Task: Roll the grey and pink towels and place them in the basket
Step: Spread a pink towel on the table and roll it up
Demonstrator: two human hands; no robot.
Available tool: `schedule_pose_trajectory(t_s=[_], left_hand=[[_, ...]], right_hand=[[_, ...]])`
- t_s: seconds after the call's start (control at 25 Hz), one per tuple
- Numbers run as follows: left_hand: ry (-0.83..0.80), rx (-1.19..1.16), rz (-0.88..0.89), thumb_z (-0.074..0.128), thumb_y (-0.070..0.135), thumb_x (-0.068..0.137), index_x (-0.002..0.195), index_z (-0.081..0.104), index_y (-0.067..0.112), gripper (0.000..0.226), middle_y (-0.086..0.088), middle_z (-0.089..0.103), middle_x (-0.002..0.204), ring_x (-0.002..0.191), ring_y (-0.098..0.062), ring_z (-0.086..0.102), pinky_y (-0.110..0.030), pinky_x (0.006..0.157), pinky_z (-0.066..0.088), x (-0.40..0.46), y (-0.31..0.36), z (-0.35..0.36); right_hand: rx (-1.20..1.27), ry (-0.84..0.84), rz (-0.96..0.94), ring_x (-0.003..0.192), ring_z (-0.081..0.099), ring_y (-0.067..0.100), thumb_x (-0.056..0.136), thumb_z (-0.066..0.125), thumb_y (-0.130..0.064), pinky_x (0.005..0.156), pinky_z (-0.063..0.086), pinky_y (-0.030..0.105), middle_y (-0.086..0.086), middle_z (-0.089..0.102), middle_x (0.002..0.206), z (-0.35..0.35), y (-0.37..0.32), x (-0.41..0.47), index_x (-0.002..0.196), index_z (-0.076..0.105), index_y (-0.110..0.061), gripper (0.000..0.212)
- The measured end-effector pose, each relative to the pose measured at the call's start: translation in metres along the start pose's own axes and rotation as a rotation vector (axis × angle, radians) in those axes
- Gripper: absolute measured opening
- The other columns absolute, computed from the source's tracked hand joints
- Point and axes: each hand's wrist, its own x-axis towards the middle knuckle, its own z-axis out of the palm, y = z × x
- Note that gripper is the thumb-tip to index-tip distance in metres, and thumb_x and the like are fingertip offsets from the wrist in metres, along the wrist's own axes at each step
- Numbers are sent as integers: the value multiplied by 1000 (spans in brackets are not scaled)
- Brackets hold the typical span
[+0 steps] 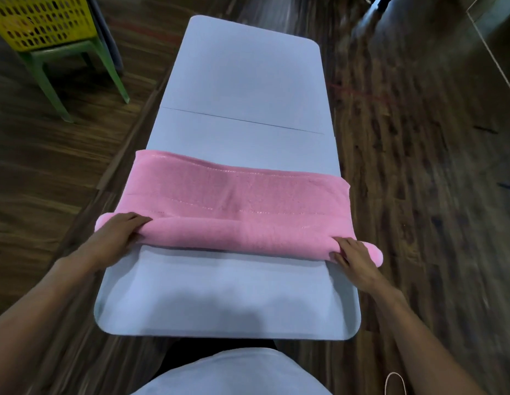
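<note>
You have the pink towel [236,195] laid across the white table [236,303] so its near edge rolls away from you. Your 2 hands sit at opposite ends to hold the roll even: left hand [117,235] and right hand [352,256], fingers curled onto the roll. Yellow basket [40,21] waits far left on a green stool [48,67]. No grey towel visible.
</note>
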Motion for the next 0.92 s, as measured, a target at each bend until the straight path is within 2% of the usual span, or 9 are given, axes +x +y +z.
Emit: schedule_pose_trajectory(t_s=[0.08, 0.12, 0.2, 0.28, 0.36, 0.52, 0.68, 0.8, 0.92], left_hand=[[-165, -70, -44, 61, 3, 89, 127, 59, 7, 39, -14, 64, 115, 99, -29, 58, -33, 86, 40, 7, 0, -12], [-169, -97, -59, 60, 3, 90, 128, 59, 9, 39, -12, 63, 115, 99, -27, 57, -32, 86, 39, 13, 1, -16], [56, -52, -70, 65, 6, 87, 118, 66, 12, 32, -14, 64, 112, 97, -31, 57, -37, 82, 42, 21, 9, -19], [335, 112, -79, 65, 14, 88, 106, 71, 13, 19, -13, 63, 107, 92, -34, 53, -44, 74, 43, 12, 24, -14], [405, 145, -69, 51, 26, 96, 115, 67, 9, 30, -14, 58, 114, 98, -36, 52, -50, 78, 45, -12, 41, 3], [297, 178, -48, 55, 23, 92, 140, 44, 6, 52, -20, 44, 140, 128, -41, 40, -57, 105, 34, -19, 36, 26], [233, 98, -76, 68, 12, 84, 130, 55, 6, 49, -22, 56, 125, 115, -43, 50, -54, 99, 39, 20, 28, 8], [178, 100, -37, 64, 14, 88, 126, 59, 8, 40, -18, 63, 117, 107, -39, 57, -53, 94, 45, 12, 16, 1], [29, 85, 26, 70, 12, 85, 126, 61, 7, 42, -16, 65, 113, 99, -36, 60, -48, 87, 49, -3, 0, -3]], right_hand=[[125, -154, 50, 118, 51, 25, 98, 55, -20, 102, 37, 34, 6, 56, 128, -16, 1, 2, 137, 51, -13, 39], [237, -144, 95, 116, 51, 20, 97, 57, -16, 100, 39, 31, 2, 56, 127, -21, -2, 6, 135, 52, -14, 38], [435, 100, 216, 110, 54, 19, 92, 63, -8, 97, 45, 35, 0, 58, 119, -23, -14, 14, 122, 62, -15, 31], [190, 396, 238, 106, 56, 29, 91, 64, -11, 92, 46, 46, 5, 62, 111, -13, -31, 14, 106, 70, -17, 17], [-64, 456, 173, 110, 56, 33, 95, 56, -24, 93, 44, 51, 10, 64, 118, 11, -43, 2, 114, 69, -15, 24], [-111, 318, 79, 133, 44, 34, 90, 65, -40, 110, 34, 53, 12, 50, 143, 32, -40, -3, 140, 48, -11, 59], [-95, 210, 53, 119, 52, 37, 91, 50, -47, 103, 40, 54, 13, 58, 132, 16, -30, 24, 134, 52, -9, 58], [-73, 125, 39, 112, 55, 32, 94, 59, -40, 100, 42, 45, 11, 62, 126, 8, -24, 20, 133, 54, -12, 48], [-5, -83, -80, 117, 52, 22, 90, 49, -62, 102, 41, 40, -3, 58, 134, -5, -7, 12, 138, 48, -27, 60]])
